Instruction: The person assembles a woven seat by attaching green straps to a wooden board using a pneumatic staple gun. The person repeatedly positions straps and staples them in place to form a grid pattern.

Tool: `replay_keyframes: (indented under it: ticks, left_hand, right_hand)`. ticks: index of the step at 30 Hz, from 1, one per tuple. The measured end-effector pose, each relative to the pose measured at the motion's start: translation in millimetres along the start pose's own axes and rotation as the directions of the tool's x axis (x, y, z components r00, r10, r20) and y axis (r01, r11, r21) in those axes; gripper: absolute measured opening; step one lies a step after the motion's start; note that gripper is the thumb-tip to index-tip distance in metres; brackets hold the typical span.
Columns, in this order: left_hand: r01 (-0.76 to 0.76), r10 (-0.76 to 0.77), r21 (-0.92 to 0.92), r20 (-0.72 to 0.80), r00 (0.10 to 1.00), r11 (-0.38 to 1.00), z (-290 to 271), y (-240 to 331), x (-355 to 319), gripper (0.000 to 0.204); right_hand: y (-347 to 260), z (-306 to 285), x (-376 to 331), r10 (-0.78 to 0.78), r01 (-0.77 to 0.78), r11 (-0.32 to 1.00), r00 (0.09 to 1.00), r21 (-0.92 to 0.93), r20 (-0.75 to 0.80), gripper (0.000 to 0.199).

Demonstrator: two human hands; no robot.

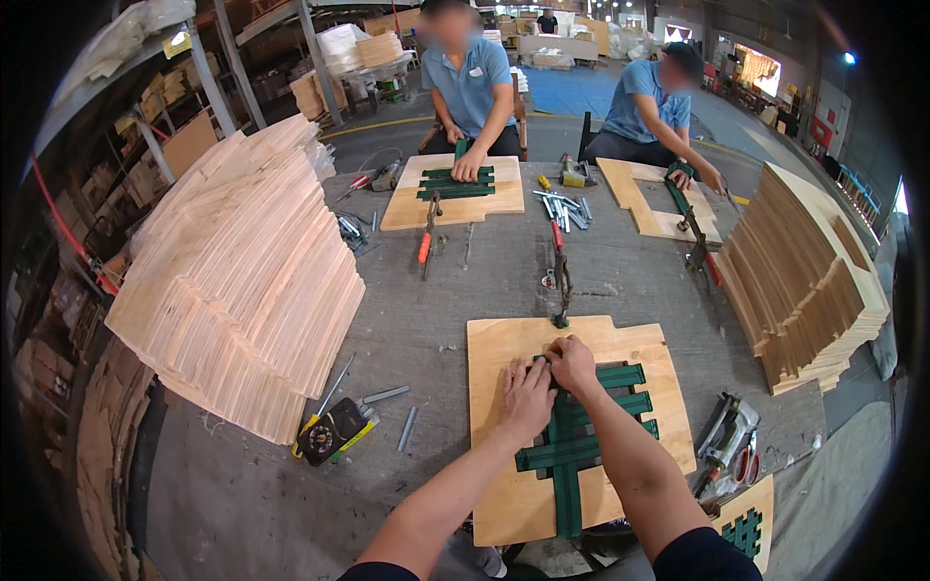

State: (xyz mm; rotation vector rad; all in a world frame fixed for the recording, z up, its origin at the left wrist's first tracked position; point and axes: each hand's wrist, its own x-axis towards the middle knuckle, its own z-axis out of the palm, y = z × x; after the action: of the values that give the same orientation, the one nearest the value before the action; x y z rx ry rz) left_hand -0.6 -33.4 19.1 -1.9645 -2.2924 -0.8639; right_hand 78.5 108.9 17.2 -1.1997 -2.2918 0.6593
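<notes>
In front of me lies a plywood panel (pixel 496 360) with an opening crossed by green webbing straps (pixel 622 376). One long green strap (pixel 568 508) runs lengthwise across the others, its lower end reaching the panel's near edge. My left hand (pixel 528 395) is closed with bent fingers at the upper end of this strap. Beside it, touching fingertips, my right hand (pixel 572 366) pinches the same end near the opening's far edge. The fingers hide the strap's tip. Just beyond my hands a clamp (pixel 562 295) grips the panel's far edge.
Tall stacks of plywood panels stand left (pixel 242 281) and right (pixel 809 276). A tape measure (pixel 334 429) lies left, a staple gun (pixel 728 433) and scissors (pixel 747 463) right. Across the table, two people (pixel 470 82) (pixel 644 107) handle similar panels. Metal staple strips (pixel 564 208) lie mid-table.
</notes>
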Motion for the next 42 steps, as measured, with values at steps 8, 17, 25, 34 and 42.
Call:
replay_keyframes:
  ticks: [8, 17, 25, 34, 42]
  left_hand:
    - [0.052, -0.062, 0.111, 0.094, 0.994, 0.992, 10, -11, 3, 0.051]
    - [0.132, -0.162, -0.227, -0.117, 0.980, 0.965, -6, -53, 14, 0.040]
    - [-0.041, 0.041, -0.002, 0.075, 0.996, 0.999, -6, -31, 14, 0.043]
    - [0.008, -0.029, 0.143, 0.147, 0.989, 0.990, -1, -25, 11, 0.049]
    - [0.003, -0.032, 0.198, 0.145, 0.989, 0.980, -4, -17, 13, 0.050]
  right_hand:
    - [4, -3, -3, 0.049, -0.050, 0.998, 0.999, 0.032, 0.016, 0.018]
    - [-2, -7, 17, 0.178, -0.175, 0.984, 0.970, -0.032, 0.168, 0.023]
    - [5, -9, 22, 0.185, -0.184, 0.983, 0.969, -0.021, 0.161, 0.027]
    - [2, -6, 21, 0.220, -0.221, 0.975, 0.963, -0.012, 0.157, 0.024]
    - [-3, -17, 17, 0.294, -0.314, 0.946, 0.936, 0.085, 0.193, 0.023]
